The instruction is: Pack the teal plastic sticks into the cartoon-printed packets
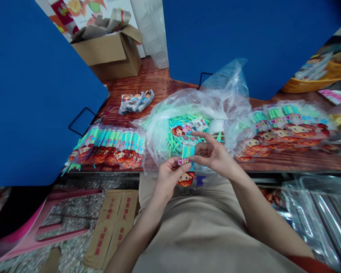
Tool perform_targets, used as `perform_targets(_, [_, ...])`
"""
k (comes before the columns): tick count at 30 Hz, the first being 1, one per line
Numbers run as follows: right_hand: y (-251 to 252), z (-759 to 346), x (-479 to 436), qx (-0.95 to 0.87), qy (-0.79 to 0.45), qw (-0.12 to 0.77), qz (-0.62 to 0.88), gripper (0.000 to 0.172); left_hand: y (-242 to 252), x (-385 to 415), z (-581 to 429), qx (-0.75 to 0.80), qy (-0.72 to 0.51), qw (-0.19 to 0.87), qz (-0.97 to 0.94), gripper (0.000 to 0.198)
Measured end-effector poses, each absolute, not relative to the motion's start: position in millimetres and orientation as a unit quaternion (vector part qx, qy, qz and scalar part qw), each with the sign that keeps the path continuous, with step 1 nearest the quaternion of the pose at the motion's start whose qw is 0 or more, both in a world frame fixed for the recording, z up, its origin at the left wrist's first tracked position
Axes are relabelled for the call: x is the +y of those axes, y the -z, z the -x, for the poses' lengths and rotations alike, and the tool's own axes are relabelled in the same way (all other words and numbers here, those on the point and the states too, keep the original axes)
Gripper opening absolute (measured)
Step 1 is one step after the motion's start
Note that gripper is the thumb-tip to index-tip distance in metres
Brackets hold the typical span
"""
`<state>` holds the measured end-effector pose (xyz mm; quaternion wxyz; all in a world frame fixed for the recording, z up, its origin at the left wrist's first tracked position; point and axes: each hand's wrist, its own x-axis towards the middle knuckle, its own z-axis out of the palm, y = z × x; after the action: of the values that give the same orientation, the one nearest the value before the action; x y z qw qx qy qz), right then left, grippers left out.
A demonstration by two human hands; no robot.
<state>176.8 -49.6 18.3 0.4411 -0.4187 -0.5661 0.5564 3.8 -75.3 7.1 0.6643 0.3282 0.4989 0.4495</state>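
A left hand (168,175) clamps thumb and fingers on a glossy, flat packet (188,151) at 6 o'clock of a crinkled, translucent bag (155,138) of slim sticks (174,141); the right hand (216,154), at the packet's 3 o'clock, splays forefinger from thumb (its grip cannot be told). An overlapping row (113,149) lies at 9.

A cardboard box (108,55) (open, with paper (118,21) protruding) is set on the bench (156,80); a yellow basket (299,85) is seen at far right.
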Motion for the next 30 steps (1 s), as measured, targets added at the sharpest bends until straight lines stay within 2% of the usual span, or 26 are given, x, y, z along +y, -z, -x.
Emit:
perform_targets(17, [-11.0, -164.2, -38.0, -0.519, -0.577, 0.458, 0.434, 0.070, -5.9, -59.7, 3.0, 0.493, -0.447, 0.669, -0.331, 0.035])
perform_targets(30, [-14.5, -160.1, -32.0, -0.512, -0.562, 0.481, 0.437, 0.060, -7.9, -44.0, 6.0, 0.483, -0.434, 0.693, -0.313, 0.039])
